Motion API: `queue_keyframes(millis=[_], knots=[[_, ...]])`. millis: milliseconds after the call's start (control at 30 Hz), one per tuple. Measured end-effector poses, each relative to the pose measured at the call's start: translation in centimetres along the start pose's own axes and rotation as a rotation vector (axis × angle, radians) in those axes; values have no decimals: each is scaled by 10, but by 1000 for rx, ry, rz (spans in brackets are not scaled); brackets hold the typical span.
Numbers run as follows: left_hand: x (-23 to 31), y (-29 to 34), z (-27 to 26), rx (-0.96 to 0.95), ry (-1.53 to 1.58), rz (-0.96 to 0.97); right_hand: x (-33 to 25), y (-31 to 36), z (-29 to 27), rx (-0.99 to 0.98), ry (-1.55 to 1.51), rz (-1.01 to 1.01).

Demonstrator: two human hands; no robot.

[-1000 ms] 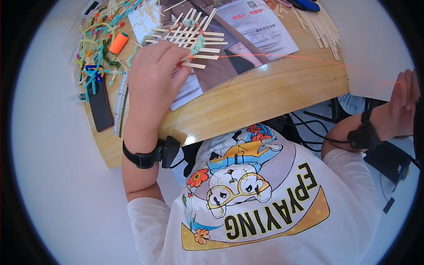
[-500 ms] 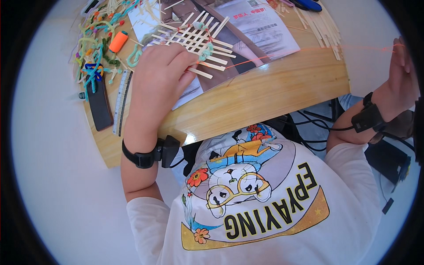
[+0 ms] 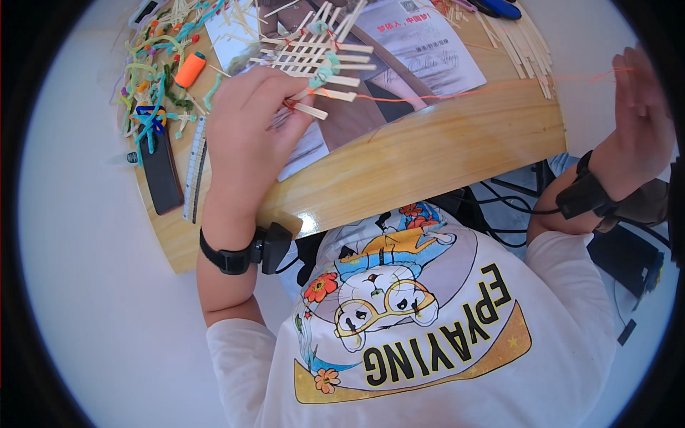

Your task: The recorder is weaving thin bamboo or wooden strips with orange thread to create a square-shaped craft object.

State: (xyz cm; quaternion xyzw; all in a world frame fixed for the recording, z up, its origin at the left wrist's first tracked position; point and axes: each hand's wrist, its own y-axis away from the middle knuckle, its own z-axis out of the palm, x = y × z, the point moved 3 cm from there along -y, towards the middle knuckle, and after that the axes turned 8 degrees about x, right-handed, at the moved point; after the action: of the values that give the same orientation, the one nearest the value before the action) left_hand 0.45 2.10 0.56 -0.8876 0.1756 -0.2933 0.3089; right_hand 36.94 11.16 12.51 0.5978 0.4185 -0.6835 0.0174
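My left hand (image 3: 253,118) is closed on the near-left edge of a woven lattice (image 3: 308,58) of pale bamboo strips, which it holds tilted above the table. Mint-green fuzzy pipe cleaner (image 3: 325,71) and bits of red thread wrap some crossings of the lattice. From its near edge an orange thread (image 3: 442,97) stretches right, past the table's edge. At the far right my right hand (image 3: 638,118) is raised with the thread's other end at its fingers, which are slightly blurred.
Under the lattice lies a printed magazine (image 3: 435,50) on the wooden table (image 3: 428,143). Tangled pipe cleaners (image 3: 150,78), an orange marker-like cylinder (image 3: 190,69), a black phone-like slab (image 3: 163,171) and a clear ruler (image 3: 194,171) sit left. Loose strips (image 3: 521,46) and blue-handled scissors (image 3: 499,7) lie at the far right.
The lattice has been lifted and tilted, its near edge shifting slightly left. My right hand has moved a little left and up, and the orange thread now runs with a slight sag.
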Motion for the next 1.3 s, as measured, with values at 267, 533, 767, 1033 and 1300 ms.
queue_keyframes(millis=[267,533,767,1033,1300], knots=[[-1,-8,-8,152,148,-117,63,-10,134,163,215,441],[-4,-5,-8,140,139,-114,122,-6,189,214,-214,689],[-4,-6,-9,164,155,-104,138,-6,206,216,-425,721],[-5,-4,-9,253,182,-111,149,-11,210,127,-283,807],[1,-4,-12,265,208,-87,159,-8,207,120,-149,799]])
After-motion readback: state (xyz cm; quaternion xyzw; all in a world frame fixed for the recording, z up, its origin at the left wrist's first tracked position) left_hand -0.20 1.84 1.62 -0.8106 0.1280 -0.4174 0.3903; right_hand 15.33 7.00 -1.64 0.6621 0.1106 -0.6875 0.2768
